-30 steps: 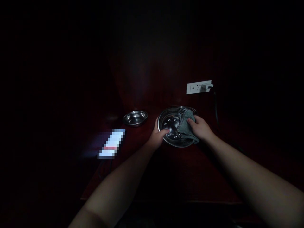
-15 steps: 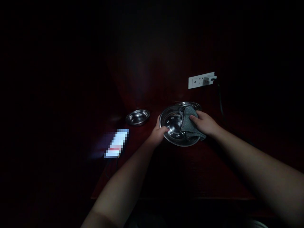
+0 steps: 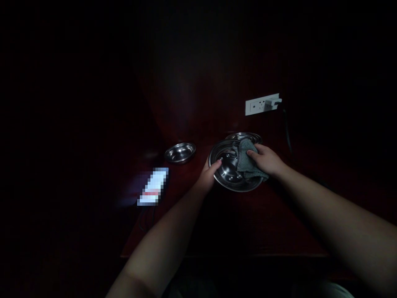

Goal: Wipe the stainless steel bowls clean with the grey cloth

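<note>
A round steel dish [image 3: 228, 176] is held over the dark red table [image 3: 235, 223] in dim light. My left hand [image 3: 208, 174] grips the dish's left rim, thumb inside. My right hand [image 3: 265, 159] presses a grey cloth [image 3: 246, 163] against the inside right of the dish, fingers closed on the cloth. Behind the dish, the rim of another steel dish [image 3: 243, 136] shows, mostly hidden.
A small steel bowl [image 3: 180, 152] sits to the left. A lit phone [image 3: 153, 186] lies near the table's left edge, a cable trailing from it. A white wall socket [image 3: 262, 104] with a plug and black cord is at the back right. The table's front edge runs below my forearms.
The dish has tilted a little and my left thumb has shifted along its rim. The cloth and my right hand have moved slightly inside the dish.
</note>
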### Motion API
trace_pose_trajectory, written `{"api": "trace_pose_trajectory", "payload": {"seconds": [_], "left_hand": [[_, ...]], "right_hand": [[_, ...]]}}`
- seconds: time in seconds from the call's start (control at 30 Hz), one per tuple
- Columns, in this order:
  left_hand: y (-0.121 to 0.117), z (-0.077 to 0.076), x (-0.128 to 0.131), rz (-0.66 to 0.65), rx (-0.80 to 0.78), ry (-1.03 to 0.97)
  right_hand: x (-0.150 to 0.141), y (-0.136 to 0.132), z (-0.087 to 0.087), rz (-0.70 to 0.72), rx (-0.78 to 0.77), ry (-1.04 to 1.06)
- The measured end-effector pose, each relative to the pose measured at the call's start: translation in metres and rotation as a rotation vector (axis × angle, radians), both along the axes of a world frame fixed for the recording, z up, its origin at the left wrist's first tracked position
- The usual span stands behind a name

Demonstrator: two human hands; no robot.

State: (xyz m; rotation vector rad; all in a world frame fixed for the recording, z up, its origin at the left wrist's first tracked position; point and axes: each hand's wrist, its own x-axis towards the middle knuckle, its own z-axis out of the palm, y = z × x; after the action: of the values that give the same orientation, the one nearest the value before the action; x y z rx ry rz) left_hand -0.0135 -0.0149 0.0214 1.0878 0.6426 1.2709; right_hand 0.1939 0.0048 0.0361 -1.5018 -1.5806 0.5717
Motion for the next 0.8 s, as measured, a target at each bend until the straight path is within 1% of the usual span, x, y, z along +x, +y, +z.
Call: {"api": "trace_pose_trajectory", "payload": {"seconds": [0.13, 0.2, 0.27, 0.37, 0.43, 0.63, 0.8], "left_hand": [[-0.006, 0.002, 0.006, 0.019, 0.106, 0.022], [-0.008, 0.004, 0.008, 0.032, 0.178, 0.051], [-0.009, 0.005, 0.009, 0.043, 0.213, 0.077], [-0.007, 0.003, 0.008, 0.041, 0.229, 0.115], [-0.004, 0.002, 0.008, 0.062, 0.247, 0.139], [0.001, 0.001, 0.009, 0.153, 0.226, 0.187], [0.001, 0.002, 0.010, 0.152, 0.246, 0.187]], "right_hand": [[0.001, 0.003, -0.002, -0.052, 0.012, 0.081], [0.001, 0.004, -0.003, -0.050, 0.009, 0.115], [0.000, 0.004, -0.003, -0.043, 0.009, 0.105], [-0.002, 0.003, -0.003, -0.050, 0.009, 0.035], [-0.004, 0.002, -0.004, -0.047, 0.008, 0.003], [-0.003, 0.006, -0.008, -0.011, 0.017, 0.038], [-0.002, 0.005, -0.008, -0.007, 0.018, 0.035]]}}
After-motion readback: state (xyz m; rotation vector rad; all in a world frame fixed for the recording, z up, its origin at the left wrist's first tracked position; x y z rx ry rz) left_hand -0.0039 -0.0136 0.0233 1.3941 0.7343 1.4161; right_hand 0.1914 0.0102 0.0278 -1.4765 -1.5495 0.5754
